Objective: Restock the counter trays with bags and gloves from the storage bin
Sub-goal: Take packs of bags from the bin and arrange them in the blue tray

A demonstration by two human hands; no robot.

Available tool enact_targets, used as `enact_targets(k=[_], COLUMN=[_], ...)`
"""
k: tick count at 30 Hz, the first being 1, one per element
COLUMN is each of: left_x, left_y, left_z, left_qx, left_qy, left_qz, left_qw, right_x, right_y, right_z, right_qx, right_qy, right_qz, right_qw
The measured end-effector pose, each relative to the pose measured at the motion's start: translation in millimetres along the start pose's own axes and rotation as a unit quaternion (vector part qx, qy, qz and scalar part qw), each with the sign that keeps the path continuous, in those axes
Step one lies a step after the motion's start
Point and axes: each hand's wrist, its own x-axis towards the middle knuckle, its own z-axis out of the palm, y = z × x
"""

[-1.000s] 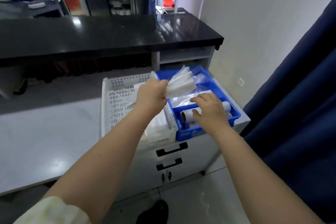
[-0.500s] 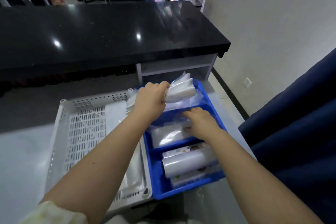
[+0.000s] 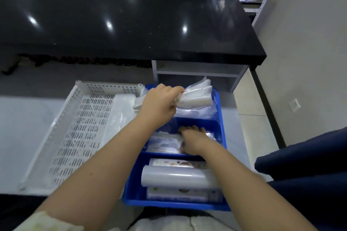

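A blue divided tray stands on the grey counter. My left hand is shut on a folded bundle of clear plastic bags, held above the tray's far compartment. My right hand reaches down into the middle compartment, fingers pressed on flat clear packets; whether it grips one I cannot tell. The near compartment holds a roll of clear film between two printed boxes.
A white perforated basket sits left of the blue tray, with clear plastic sheets along its right side. A black raised countertop runs behind. A dark blue curtain hangs at the right.
The view has moved closer and tilted down over the trays. My right hand went from the roll in the near compartment to the packets in the middle one. The left hand keeps the bag bundle.
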Motion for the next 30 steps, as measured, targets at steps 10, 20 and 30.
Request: enact_targets(k=[10,20,30], left_x=[-16.7,-6.1,-26.3], left_y=[0.8,-5.6,31.9], left_z=[-22.2,-54.3,10.4], left_qx=[-0.009,-0.033,-0.097], left_qy=[0.041,0.011,-0.178], left_qz=[-0.084,-0.076,-0.042], left_qw=[0.996,0.996,0.978], right_x=[-41.1,-94.4,-151.1], right_y=[-0.8,3.4,62.1], right_z=[-5.8,-41.2,-35.5], right_qx=[-0.074,-0.14,-0.103], right_qy=[0.263,0.403,0.376], right_qz=[-0.151,-0.107,0.028], right_qw=[0.95,0.898,0.921])
